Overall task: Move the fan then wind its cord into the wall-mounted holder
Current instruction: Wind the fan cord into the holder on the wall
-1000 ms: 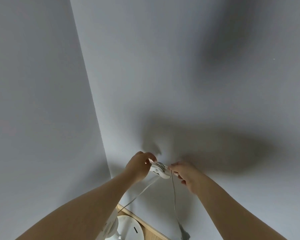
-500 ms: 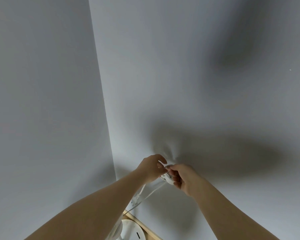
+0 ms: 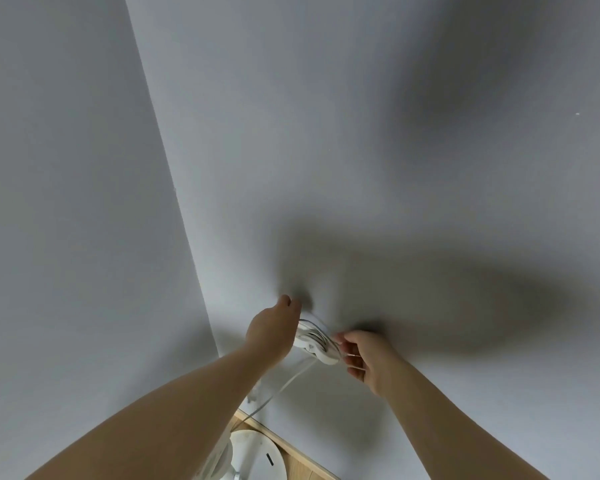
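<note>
A small white wall-mounted holder [image 3: 321,342] sits low on the grey wall, with several turns of white cord wound on it. My left hand [image 3: 272,329] presses against the holder's left side, fingers curled over it. My right hand [image 3: 366,358] is just right of the holder and pinches a short piece of the cord between thumb and fingers. A loose length of cord [image 3: 284,386] runs down and left from the holder toward the fan. The fan's round white base [image 3: 257,455] shows at the bottom edge, partly behind my left forearm.
Two grey walls meet in a corner [image 3: 187,258] left of the holder. A strip of wooden floor [image 3: 302,462] lies along the wall foot beside the fan base. My arms cast broad shadows on the wall.
My hands have drawn apart, baring the holder with more cord wound on it. The right hand moved right holding the cord end; the plug that hung below a second ago is out of sight.
</note>
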`<state>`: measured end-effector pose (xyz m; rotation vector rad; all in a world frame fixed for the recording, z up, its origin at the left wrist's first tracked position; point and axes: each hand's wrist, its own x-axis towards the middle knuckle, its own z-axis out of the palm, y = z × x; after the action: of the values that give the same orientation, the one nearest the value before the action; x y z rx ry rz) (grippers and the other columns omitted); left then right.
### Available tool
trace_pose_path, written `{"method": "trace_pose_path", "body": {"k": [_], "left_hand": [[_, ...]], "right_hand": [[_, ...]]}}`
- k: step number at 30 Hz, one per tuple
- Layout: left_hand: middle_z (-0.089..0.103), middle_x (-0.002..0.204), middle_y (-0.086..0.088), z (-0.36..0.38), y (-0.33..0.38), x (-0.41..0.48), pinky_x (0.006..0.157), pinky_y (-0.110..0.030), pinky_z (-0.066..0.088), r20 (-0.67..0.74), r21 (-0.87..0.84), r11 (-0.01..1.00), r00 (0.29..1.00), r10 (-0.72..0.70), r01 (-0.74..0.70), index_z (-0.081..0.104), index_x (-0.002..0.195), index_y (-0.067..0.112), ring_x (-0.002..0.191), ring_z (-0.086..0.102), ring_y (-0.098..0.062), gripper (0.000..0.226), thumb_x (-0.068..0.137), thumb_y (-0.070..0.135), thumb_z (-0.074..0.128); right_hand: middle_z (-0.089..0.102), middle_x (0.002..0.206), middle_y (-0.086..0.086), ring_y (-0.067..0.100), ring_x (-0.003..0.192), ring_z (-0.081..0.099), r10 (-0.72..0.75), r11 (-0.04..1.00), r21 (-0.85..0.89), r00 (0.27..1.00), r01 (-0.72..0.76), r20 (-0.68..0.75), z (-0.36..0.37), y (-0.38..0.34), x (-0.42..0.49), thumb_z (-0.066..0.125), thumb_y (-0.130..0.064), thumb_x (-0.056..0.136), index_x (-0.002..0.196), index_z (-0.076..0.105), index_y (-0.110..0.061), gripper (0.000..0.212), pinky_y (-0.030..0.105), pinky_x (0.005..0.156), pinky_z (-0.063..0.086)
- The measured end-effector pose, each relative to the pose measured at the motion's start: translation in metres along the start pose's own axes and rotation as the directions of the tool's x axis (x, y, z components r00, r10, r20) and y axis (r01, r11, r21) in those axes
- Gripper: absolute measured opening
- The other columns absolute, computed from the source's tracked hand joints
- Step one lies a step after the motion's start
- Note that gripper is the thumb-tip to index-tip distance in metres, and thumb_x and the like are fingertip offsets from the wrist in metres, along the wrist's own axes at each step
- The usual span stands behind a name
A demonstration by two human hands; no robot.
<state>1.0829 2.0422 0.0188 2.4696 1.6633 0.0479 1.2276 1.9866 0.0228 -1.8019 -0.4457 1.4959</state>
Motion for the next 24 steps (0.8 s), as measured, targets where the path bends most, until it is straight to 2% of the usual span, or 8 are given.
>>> {"method": "trace_pose_path", "body": {"k": [6,10,14,16,19,21,23,24], "left_hand": [[0.064,0.107,-0.009,0.011,-0.010,0.018,0.069,-0.033,0.042,-0.019,-0.125,0.989,0.997,-0.081,0.078,0.049,0.108,0.015,0.094,0.063,-0.034,0.017,0.096,0.013,0.039],[0.068,0.106,-0.010,0.020,-0.020,0.023,0.079,-0.034,0.051,0.026,-0.354,0.894,0.958,-0.285,0.276,0.058,0.105,0.015,0.097,0.064,-0.032,0.018,0.093,0.027,0.053],[0.070,0.102,-0.009,0.027,-0.019,0.028,0.080,-0.034,0.053,0.044,-0.418,0.862,0.955,-0.294,0.285,0.060,0.102,0.016,0.096,0.065,-0.031,0.017,0.090,0.028,0.057],[0.071,0.102,-0.009,0.029,-0.021,0.030,0.079,-0.034,0.052,0.052,-0.432,0.856,0.956,-0.290,0.283,0.060,0.103,0.017,0.097,0.065,-0.030,0.017,0.089,0.027,0.057],[0.072,0.100,-0.009,0.030,-0.023,0.032,0.079,-0.034,0.052,0.056,-0.438,0.851,0.954,-0.295,0.289,0.060,0.102,0.016,0.096,0.065,-0.030,0.017,0.089,0.026,0.057],[0.072,0.101,-0.009,0.030,-0.023,0.033,0.079,-0.033,0.052,0.056,-0.442,0.849,0.954,-0.295,0.288,0.060,0.101,0.016,0.097,0.065,-0.030,0.016,0.088,0.026,0.058],[0.071,0.103,-0.009,0.028,-0.022,0.033,0.079,-0.033,0.051,0.052,-0.440,0.852,0.955,-0.291,0.284,0.060,0.101,0.015,0.098,0.064,-0.031,0.016,0.088,0.025,0.059],[0.071,0.104,-0.009,0.027,-0.022,0.033,0.078,-0.032,0.051,0.050,-0.439,0.854,0.956,-0.289,0.280,0.060,0.101,0.015,0.099,0.064,-0.031,0.016,0.089,0.025,0.058]], "right_hand": [[0.050,0.065,-0.002,0.013,0.055,0.041,0.062,0.998,0.002,0.998,-0.062,-0.027,-0.014,0.018,0.007,0.049,-0.015,0.091,0.071,0.057,-0.016,0.022,0.023,0.055,0.035],[0.050,0.068,0.000,0.014,0.057,0.043,0.091,0.996,0.013,0.995,-0.091,-0.044,-0.010,0.024,0.012,0.050,-0.016,0.091,0.075,0.056,-0.015,0.018,0.024,0.057,0.036],[0.051,0.095,0.006,0.020,0.085,0.049,0.084,0.992,-0.085,0.991,-0.093,-0.104,-0.006,0.025,0.012,0.049,-0.019,0.093,0.099,0.055,-0.011,0.011,0.030,0.067,0.041],[0.049,0.098,0.007,0.020,0.088,0.047,0.019,0.991,-0.126,0.995,-0.032,-0.098,-0.005,0.028,0.012,0.044,-0.014,0.095,0.109,0.056,-0.017,0.019,0.026,0.059,0.038],[0.047,0.088,0.005,0.017,0.083,0.043,-0.118,0.960,-0.256,0.993,0.110,-0.016,-0.009,0.040,0.016,0.034,-0.003,0.093,0.110,0.056,-0.029,0.038,0.020,0.055,0.033],[0.050,0.086,-0.002,0.015,0.086,0.045,-0.202,0.924,-0.336,0.979,0.184,-0.019,-0.013,0.047,0.021,0.036,-0.002,0.091,0.112,0.060,-0.025,0.040,0.020,0.064,0.038],[0.056,0.092,-0.003,0.017,0.090,0.050,-0.276,0.896,-0.379,0.959,0.231,-0.070,-0.016,0.050,0.024,0.040,-0.003,0.089,0.100,0.064,-0.022,0.033,0.027,0.080,0.044],[0.057,0.093,-0.002,0.017,0.089,0.051,-0.303,0.882,-0.403,0.949,0.246,-0.083,-0.016,0.050,0.024,0.041,-0.002,0.089,0.092,0.063,-0.023,0.031,0.028,0.081,0.045]]}}
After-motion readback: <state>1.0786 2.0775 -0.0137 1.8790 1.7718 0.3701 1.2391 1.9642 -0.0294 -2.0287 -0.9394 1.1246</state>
